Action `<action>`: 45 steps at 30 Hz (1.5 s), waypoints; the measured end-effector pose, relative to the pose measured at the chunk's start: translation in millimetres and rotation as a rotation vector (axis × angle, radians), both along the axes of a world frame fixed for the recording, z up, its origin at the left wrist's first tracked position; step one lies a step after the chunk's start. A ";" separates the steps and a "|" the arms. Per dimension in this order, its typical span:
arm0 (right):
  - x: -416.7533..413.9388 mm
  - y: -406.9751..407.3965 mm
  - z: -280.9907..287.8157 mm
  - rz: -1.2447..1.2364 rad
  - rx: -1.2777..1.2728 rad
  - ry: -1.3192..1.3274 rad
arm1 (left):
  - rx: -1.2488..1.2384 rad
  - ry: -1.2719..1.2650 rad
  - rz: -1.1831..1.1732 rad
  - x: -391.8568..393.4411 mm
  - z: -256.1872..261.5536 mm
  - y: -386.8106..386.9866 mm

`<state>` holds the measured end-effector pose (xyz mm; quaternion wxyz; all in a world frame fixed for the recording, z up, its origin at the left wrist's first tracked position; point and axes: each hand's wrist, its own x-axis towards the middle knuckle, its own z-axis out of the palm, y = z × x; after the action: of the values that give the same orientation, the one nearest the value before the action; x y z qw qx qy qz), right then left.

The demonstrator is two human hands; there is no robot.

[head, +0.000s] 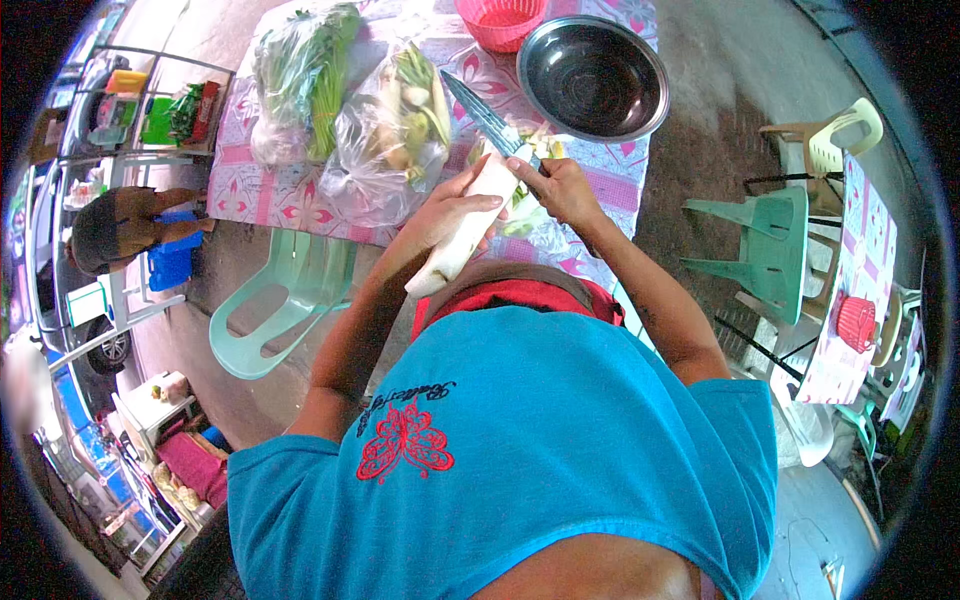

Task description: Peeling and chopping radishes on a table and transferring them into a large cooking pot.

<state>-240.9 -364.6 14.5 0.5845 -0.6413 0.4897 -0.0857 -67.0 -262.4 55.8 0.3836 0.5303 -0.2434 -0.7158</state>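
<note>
My left hand (452,204) is wrapped around a long white radish (459,241), held at a slant above the table's near edge. In my right hand (566,193) is a kitchen knife (478,109), its long blade pointing away and to the left. The blade's base lies against the far end of the radish, with my right thumb resting there too. Pale peelings (546,141) lie on the table beneath and beyond my hands. A clear plastic bag of vegetables (397,135) sits just left of the knife.
Another plastic bag holds leafy greens (322,82). A dark metal bowl (592,79) and a pink plastic basket (501,21) stand on the patterned tablecloth (244,169). Green plastic chairs flank me, one at left (281,315), one at right (776,255). Another person (124,225) is at far left.
</note>
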 end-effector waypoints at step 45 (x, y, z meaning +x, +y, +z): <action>-1.3 -7.6 -6.1 0.017 -0.453 0.255 | -0.258 -0.596 0.074 16.8 -55.8 -8.1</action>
<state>-242.2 -372.2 8.4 0.3602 -0.7655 0.5223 -0.1070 -50.2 -270.5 0.0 0.3853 0.6718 -0.4145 -0.4780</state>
